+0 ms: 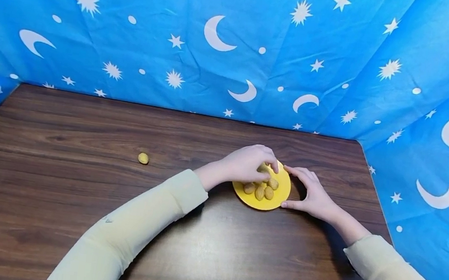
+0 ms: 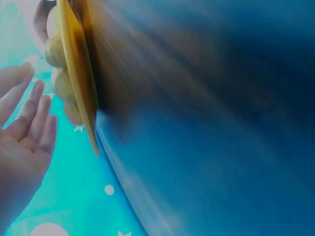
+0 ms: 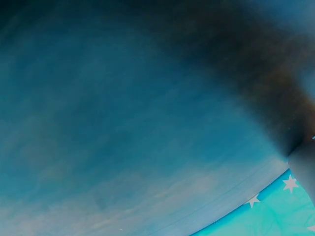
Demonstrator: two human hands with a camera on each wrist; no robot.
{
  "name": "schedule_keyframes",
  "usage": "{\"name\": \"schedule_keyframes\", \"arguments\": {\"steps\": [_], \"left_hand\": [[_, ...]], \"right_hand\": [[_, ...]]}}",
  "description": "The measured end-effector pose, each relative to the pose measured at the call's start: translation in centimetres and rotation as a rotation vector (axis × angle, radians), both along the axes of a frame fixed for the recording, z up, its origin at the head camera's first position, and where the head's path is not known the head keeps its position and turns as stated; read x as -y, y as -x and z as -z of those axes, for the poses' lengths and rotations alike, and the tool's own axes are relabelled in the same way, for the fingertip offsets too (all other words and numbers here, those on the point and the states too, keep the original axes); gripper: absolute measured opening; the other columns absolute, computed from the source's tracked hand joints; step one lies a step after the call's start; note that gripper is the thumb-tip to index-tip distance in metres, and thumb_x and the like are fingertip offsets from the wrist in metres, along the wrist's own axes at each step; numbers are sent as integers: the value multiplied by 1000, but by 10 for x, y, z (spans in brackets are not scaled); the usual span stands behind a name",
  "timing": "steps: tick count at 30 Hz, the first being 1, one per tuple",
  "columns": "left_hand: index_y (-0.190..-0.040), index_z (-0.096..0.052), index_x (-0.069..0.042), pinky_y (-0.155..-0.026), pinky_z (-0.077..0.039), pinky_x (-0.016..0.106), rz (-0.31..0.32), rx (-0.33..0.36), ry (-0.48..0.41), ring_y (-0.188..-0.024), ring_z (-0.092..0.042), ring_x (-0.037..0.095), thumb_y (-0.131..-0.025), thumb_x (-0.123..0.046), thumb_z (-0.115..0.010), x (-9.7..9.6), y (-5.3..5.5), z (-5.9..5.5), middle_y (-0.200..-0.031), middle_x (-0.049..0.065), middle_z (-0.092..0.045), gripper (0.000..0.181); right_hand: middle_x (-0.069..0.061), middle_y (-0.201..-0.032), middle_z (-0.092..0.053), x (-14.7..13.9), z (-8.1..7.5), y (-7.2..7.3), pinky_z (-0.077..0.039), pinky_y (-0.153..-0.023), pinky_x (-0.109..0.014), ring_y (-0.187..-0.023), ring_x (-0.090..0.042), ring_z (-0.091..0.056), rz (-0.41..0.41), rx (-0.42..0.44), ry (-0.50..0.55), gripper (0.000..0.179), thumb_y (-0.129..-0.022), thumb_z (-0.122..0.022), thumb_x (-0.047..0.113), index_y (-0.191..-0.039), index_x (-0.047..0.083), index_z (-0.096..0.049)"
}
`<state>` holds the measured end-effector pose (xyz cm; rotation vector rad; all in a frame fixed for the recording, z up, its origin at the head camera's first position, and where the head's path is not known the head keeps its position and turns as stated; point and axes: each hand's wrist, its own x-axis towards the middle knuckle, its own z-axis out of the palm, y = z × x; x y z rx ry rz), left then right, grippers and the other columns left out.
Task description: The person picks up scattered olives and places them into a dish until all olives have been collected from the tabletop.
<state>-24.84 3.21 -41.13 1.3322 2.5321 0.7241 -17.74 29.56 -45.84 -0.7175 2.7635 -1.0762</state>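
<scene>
On the table a yellow plate (image 1: 281, 192) carries several walnuts (image 1: 259, 192). My left hand (image 1: 249, 162) reaches over the plate with its fingers bent downward above the nuts. In the left wrist view, the left hand (image 2: 27, 137) has its fingers loosely spread, with nothing between them, a short way from the walnuts (image 2: 61, 83). At the plate's right side my right hand (image 1: 315, 197) holds the rim between thumb and fingers. One more walnut (image 1: 143, 158) lies by itself to the left, away from both hands.
The dark wood-grain table (image 1: 51, 193) is bordered at the back and sides by blue cloth (image 1: 161, 8) with white moons and stars. The right wrist view is mostly a blurred tabletop (image 3: 108, 128).
</scene>
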Motion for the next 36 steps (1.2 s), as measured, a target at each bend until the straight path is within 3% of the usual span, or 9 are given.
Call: {"name": "schedule_keyframes", "arguments": {"steps": [10,22,36], "left_hand": [[-113,-78,-16,-113,-50,39,-47,8,-47,-122,-64,20,-101,-18,-73,28,-4,-5,-119,1,-73,13],[-116,-78,-16,-110,-52,44,-135,7,-61,-120,-66,21,-101,-17,-73,88,-5,-3,-120,1,-73,16],[-114,-78,-12,-107,-53,48,-234,-12,-55,-116,-67,24,-99,-14,-74,147,-18,-6,-115,3,-75,15]], "right_hand": [[-21,-156,-50,-3,-5,-2,-30,-117,-70,-144,-43,-39,16,55,-48,92,-83,-93,24,-159,7,-45],[-21,-156,-49,-1,-4,-2,-32,-116,-71,-143,-43,-39,18,47,-48,92,-83,-93,26,-159,8,-45],[-20,-156,-50,1,-4,0,-32,-116,-70,-143,-42,-40,18,46,-50,93,-82,-93,26,-159,8,-45]]}}
